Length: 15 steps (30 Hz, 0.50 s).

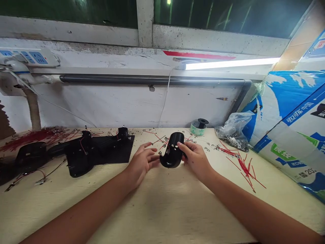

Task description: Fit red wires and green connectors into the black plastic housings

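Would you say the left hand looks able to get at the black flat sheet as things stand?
Probably yes: the left hand seems to grip nothing, and the black flat sheet lies close beside it, with nothing visible in between.

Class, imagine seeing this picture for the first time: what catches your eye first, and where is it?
First, the glossy black part near the middle, held in the right hand, with the left hand open beside it. Next, the bright tube light at upper right and the big blue-and-white box along the right edge.
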Motion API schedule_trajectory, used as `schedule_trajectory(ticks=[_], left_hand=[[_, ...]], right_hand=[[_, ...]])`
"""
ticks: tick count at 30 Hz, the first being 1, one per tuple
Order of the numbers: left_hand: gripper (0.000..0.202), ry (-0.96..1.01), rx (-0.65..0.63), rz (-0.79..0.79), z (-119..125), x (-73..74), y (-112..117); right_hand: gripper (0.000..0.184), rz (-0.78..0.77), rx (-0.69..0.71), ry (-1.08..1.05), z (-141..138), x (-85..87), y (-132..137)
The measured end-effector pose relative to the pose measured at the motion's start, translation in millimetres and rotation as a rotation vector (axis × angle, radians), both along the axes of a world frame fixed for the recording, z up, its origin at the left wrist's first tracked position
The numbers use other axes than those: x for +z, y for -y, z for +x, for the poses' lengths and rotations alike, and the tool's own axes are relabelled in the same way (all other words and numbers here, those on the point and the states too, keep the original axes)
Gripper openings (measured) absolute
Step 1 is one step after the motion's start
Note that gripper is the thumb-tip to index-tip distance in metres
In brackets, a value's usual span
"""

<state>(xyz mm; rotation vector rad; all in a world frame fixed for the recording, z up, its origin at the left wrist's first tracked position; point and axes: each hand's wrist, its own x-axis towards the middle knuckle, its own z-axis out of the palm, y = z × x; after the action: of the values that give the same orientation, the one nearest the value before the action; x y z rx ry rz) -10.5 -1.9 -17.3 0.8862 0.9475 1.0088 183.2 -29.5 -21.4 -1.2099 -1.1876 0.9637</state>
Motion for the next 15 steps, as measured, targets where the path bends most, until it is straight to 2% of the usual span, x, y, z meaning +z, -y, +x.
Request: schedule_trajectory(ticks=[1, 3, 4, 6, 8, 10, 15], left_hand=[[0.057, -0.07, 0.088, 0.096, -2, -1.2, -1], [0.058, -0.304, 0.2, 0.415, -5, -3.3, -2], [0.054, -0.408, 0.209, 0.602, -7, -3.9, 0], [0.043, -0.535, 0.112, 0.867, -9, -4.4, 4], [0.041, -0.563, 0.034, 0.961, -10, -4.2, 8], [0.036, -0.585, -0.01, 0.987, -10, -3.8, 10], [0.017, -0.633, -0.008, 0.969, -9, -0.4, 10]], right_hand=[[0.043, 0.005, -0.021, 0.004, 1, 0.6, -1], [0.044, 0.0, -0.032, 0.038, 0, 0.9, -1], [0.044, -0.006, -0.022, 0.057, 0, 0.5, 0], [0.044, -0.002, 0.012, 0.085, -2, -1.0, 2], [0.044, 0.029, 0.047, 0.089, -3, -2.5, 3], [0.044, 0.063, 0.068, 0.091, -4, -3.3, 5], [0.044, 0.056, 0.093, 0.056, -2, -2.5, 6]])
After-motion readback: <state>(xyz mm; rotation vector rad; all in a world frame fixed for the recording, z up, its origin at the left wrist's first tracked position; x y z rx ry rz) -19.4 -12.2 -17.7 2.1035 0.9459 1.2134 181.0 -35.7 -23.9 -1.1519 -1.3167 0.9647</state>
